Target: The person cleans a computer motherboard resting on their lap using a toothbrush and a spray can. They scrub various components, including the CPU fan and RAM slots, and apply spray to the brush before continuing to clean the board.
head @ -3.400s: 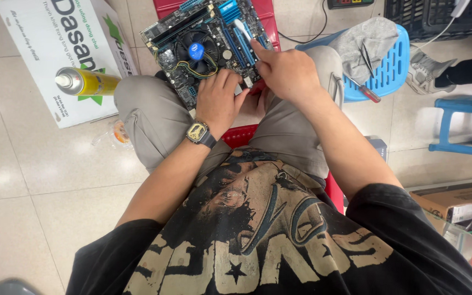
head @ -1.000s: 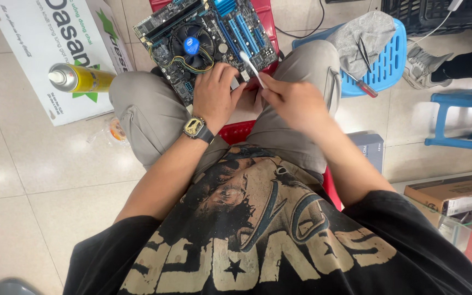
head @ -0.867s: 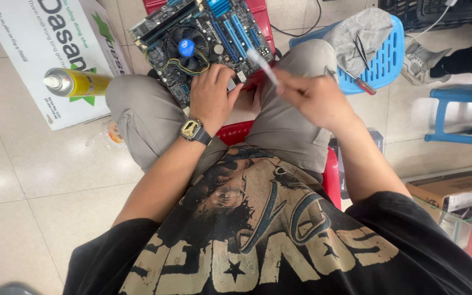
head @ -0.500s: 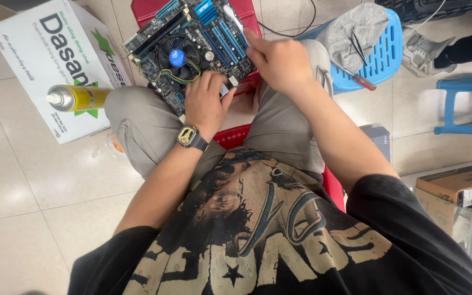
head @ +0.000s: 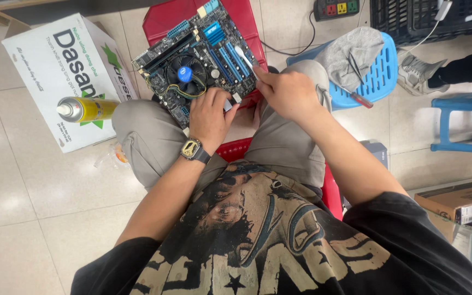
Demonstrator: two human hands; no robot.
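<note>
Sitting over tiled floor (head: 23, 180): left hand (head: 210, 117) steadies motherboard (head: 198, 60), right hand (head: 288, 93) pinches brush (head: 245, 56).

Bright, even light; glossy floor glare.

There is only one view, from a camera on the person's head, which looks almost straight down over the chest and the knees to the tiled floor (head: 23, 180). It is near the left hand (head: 210, 117) and the right hand (head: 286, 93), which are in the upper middle of the frame over a circuit board (head: 192, 65). The floor lies farther below, around them.
</note>
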